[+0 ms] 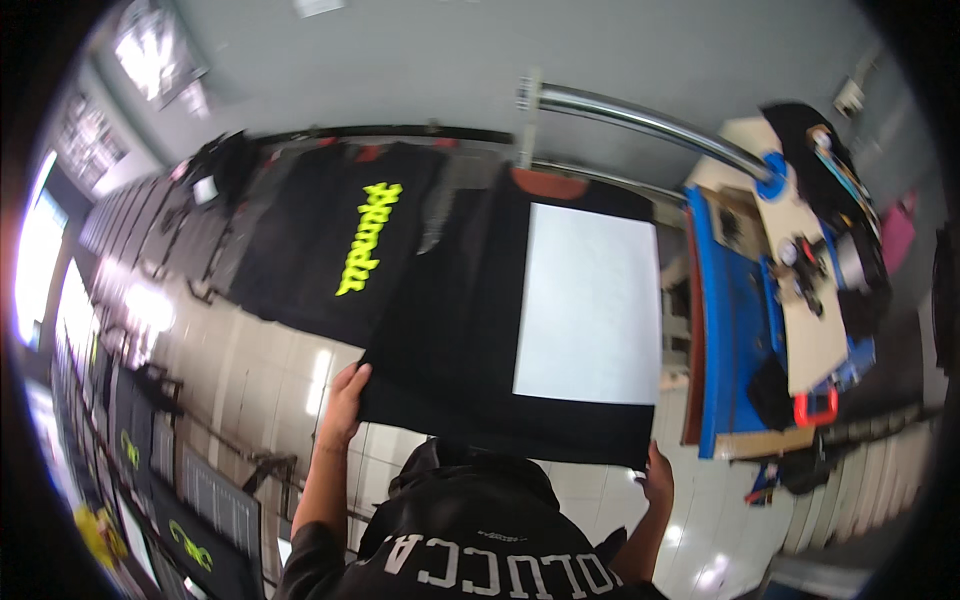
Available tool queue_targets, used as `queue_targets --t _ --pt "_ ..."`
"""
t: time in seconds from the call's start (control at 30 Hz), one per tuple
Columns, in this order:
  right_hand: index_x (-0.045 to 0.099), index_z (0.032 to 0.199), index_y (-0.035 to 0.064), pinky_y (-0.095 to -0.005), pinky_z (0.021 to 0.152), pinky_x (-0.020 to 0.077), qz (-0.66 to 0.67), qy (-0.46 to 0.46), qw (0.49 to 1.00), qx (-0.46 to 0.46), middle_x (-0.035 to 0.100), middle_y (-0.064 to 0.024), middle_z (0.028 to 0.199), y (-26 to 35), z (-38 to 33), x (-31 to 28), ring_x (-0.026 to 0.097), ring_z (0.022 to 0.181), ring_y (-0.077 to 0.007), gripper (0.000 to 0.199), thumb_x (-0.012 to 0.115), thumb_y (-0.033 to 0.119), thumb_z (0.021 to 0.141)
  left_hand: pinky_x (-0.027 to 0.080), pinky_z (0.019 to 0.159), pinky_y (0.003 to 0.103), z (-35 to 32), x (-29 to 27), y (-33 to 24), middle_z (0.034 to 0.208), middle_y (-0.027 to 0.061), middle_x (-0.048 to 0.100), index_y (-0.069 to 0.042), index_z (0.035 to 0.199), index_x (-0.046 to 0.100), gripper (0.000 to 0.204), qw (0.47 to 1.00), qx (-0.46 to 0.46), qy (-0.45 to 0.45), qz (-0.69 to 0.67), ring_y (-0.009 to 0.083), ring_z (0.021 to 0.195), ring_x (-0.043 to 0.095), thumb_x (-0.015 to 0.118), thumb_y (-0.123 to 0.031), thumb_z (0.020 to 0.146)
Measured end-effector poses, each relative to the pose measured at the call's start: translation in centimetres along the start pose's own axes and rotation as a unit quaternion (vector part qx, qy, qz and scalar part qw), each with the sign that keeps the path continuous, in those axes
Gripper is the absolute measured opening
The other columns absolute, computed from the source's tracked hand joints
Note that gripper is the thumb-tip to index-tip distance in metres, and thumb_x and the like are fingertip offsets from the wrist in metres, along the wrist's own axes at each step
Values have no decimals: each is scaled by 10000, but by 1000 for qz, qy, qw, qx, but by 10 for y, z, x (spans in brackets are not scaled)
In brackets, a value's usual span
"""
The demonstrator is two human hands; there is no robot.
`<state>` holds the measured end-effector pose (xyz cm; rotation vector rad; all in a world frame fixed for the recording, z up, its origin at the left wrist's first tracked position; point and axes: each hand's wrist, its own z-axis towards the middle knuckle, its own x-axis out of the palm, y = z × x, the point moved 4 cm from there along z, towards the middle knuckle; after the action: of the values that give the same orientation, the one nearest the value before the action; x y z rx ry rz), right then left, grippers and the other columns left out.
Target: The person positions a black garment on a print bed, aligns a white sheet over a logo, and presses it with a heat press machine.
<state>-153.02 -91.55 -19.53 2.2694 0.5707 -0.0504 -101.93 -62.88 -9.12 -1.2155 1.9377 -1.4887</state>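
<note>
A black T-shirt (450,330) lies spread out in front of me, its hem toward my body. On its right half is a large white rectangle (590,300); whether it is a sheet or a printed patch I cannot tell. My left hand (347,393) pinches the hem's left corner between thumb and fingers. At the right corner my right hand (655,476) grips the hem, its fingers partly hidden. A reddish-brown board end (548,185) shows through the neck opening.
Left of it lies another black T-shirt (310,240) with yellow-green lettering. Grey boards (150,220) continue leftward. A metal bar (640,118) runs behind, toward a blue-sided workbench (735,330) with tools on the right. More printed dark shirts (190,530) lie on a lower-left rack.
</note>
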Motion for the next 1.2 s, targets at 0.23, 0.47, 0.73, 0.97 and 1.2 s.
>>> queue_targets --t 0.23,0.47,0.73,0.97,1.2 --pt "559 1106 31 -233 564 467 146 28 970 -193 622 -30 929 62 -47 0 574 700 -111 299 594 288 958 505 751 237 1 5 -23 921 6 681 -12 1044 647 255 996 48 68 -45 77 798 632 550 -242 993" --pt "365 1427 -43 -414 1058 385 241 -51 832 -498 444 -212 1387 219 -101 29 470 1249 -328 681 505 408 936 522 858 287 30 17 -103 1099 60 667 -23 1175 587 268 937 157 131 -284 142 958 652 524 -217 1002" --pt "485 1321 -11 -391 1037 402 367 136 700 -597 553 -153 1293 402 -198 117 544 1176 -267 452 463 306 999 532 868 332 57 -102 -283 1094 87 655 -50 1157 584 357 889 362 60 -274 192 960 648 516 -360 992" --pt "641 1150 36 -399 1016 422 363 194 732 -543 665 -108 1152 533 -180 304 610 1067 -249 290 632 233 938 515 743 296 163 -244 -432 948 44 652 -45 1057 607 239 887 421 23 -189 128 837 622 520 -260 1000" --pt "581 1000 118 -405 942 466 178 191 828 -496 578 -4 1025 582 -105 490 553 1021 -195 183 644 278 938 519 788 318 355 -343 -446 994 89 663 15 1058 614 264 950 287 4 -125 173 881 628 557 -230 978"
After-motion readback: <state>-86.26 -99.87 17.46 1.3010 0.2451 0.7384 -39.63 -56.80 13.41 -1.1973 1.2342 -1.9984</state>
